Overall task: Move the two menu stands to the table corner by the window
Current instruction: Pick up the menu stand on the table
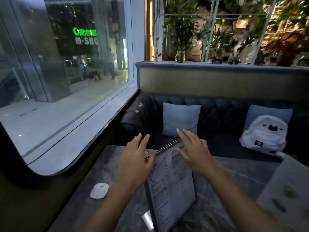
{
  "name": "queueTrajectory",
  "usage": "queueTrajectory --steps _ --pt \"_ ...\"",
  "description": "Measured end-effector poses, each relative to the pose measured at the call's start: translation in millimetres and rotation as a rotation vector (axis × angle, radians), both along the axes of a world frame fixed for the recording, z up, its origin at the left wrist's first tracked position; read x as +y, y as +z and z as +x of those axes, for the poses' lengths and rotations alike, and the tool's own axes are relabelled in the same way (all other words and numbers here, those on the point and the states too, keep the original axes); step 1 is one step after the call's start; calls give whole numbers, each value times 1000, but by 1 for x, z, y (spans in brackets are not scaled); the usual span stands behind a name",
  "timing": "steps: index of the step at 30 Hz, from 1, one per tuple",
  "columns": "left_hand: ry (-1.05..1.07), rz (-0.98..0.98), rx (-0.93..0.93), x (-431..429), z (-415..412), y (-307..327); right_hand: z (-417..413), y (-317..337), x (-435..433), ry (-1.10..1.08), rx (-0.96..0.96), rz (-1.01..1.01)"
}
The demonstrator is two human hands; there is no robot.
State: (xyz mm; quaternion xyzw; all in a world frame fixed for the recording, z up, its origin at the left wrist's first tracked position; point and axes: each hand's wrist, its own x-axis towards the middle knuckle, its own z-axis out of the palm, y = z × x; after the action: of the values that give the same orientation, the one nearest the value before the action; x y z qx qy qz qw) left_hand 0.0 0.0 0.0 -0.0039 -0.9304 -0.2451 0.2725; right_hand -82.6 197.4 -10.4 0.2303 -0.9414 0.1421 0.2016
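A clear upright menu stand (170, 186) with a printed page stands on the dark marble table (234, 178), turned at an angle. A second stand (287, 195), pale and blurred, shows at the right edge. My left hand (135, 161) hovers with fingers spread at the stand's upper left edge, its thumb close to or touching the top corner. On the other side of that top edge, my right hand (194, 151) is spread open in front of the stand. Neither hand grips anything.
A big window (58, 81) runs along the table's left side, and a small white oval device (99, 190) lies near it. Beyond the table is a dark tufted sofa (222, 114) with two blue cushions and a white backpack (264, 134).
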Motion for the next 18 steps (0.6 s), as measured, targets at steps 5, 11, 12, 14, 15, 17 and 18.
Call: queueTrajectory --steps 5,11,12,14,15,17,18 --pt "-95 66 -52 -2 5 -16 -5 -16 1 8 -39 71" --pt "-74 129 13 -6 4 -23 -13 -12 -5 21 26 -36" --pt "-79 155 5 -7 4 -24 -13 -12 -6 21 27 -50" --pt "-87 221 -10 -9 3 -25 -14 -13 -9 20 30 -64" --pt "-89 239 -18 -11 2 -27 -14 -13 -10 16 30 -61" --pt "-91 246 -28 -11 0 -29 -14 -12 -11 1 31 -57" --pt "-92 242 -28 -11 0 -29 -14 -12 -12 -3 39 -56"
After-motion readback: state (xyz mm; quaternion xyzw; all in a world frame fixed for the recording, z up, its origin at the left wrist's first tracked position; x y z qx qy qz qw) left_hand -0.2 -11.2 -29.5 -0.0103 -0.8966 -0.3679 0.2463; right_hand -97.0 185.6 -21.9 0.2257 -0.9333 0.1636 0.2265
